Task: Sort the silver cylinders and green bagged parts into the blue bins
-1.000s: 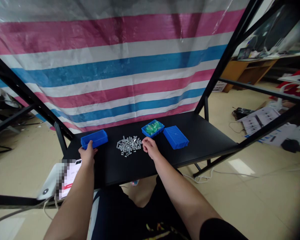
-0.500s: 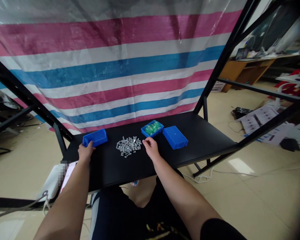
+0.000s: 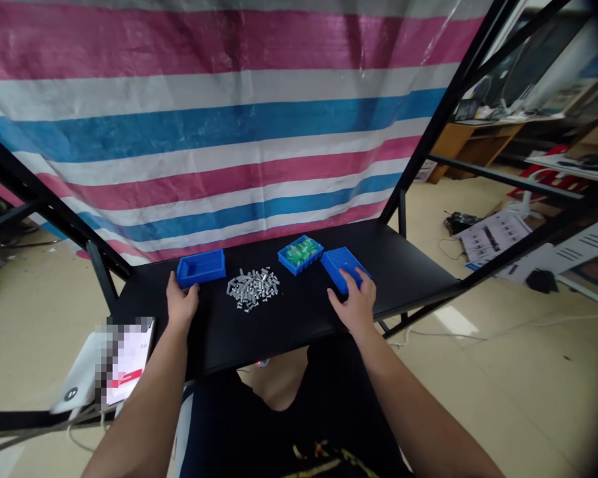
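Note:
My left hand (image 3: pixel 182 303) grips the near left corner of a blue plastic bin (image 3: pixel 210 271), which stands upright with its hollow inside showing. My right hand (image 3: pixel 357 300) is over the near side of another blue box (image 3: pixel 339 260), its fingers spread and the thumb held apart. That box seems to lie upside down, its flat face up. Between the hands lies a loose pile of small grey and silvery metal-looking pieces (image 3: pixel 253 288). Behind the pile, a blue tray (image 3: pixel 296 268) holds green translucent pieces (image 3: pixel 301 250).
All of this stands on a black table (image 3: pixel 403 265) inside a black metal frame. A striped plastic sheet (image 3: pixel 249 186) hangs at the back. A phone (image 3: pixel 129 358) and a white device (image 3: pixel 76 382) with cables lie at the left edge.
My right hand has moved right, from beside the metal pile to the upturned box, and its fingers have spread. The left bin has shifted right and turned slightly with my left hand.

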{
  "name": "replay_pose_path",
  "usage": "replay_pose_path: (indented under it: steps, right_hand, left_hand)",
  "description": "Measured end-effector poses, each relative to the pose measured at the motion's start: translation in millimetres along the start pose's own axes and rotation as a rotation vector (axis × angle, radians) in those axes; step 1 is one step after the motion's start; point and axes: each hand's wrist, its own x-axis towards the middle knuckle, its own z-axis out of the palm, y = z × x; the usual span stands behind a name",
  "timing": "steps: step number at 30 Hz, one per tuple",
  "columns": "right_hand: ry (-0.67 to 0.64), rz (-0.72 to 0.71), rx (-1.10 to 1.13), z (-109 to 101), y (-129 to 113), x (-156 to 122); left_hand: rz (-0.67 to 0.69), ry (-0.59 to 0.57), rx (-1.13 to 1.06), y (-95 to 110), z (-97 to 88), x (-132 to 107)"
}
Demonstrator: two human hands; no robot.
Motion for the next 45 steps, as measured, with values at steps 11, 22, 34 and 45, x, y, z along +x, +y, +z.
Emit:
replay_pose_path:
  steps: [11,22,34,45]
  right_hand:
    - [-0.317,-0.231,0.036,-47.0,77.5,-24.5]
    - [-0.201,-0.311,0.409,-71.9,48.2,-36.2]
    - [-0.375,-0.184,0.311,61.3,-137.6,156.0]
    - [-0.794,-0.173,-0.141,159.8,-172.8,201.8]
  left_hand:
    - [0.133,0.113,0.026,17.7,-7.1,-21.4]
    - [0.382,0.035,0.253,27.8,-2.4,-26.6]
    - [0.45,-0.081,0.333,40.0,-3.2,-36.1]
    - [0.485,-0.134,0.407,40.3,1.3,-36.4]
